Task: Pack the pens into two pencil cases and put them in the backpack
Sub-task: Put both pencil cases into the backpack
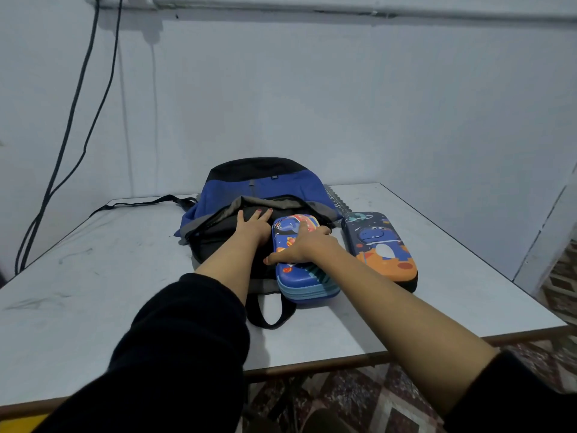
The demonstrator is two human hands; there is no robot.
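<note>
Pen packing judged done, both cases closed. Right hand (301,248) grips blue pencil case (307,282) at backpack (265,185) mouth. Left hand (253,228), fingers flat, presses opening. Second pencil case (384,248), right of right hand, not yet loaded.

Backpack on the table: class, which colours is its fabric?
The backpack is blue with a black top and grey trim along its opening; head view.
</note>
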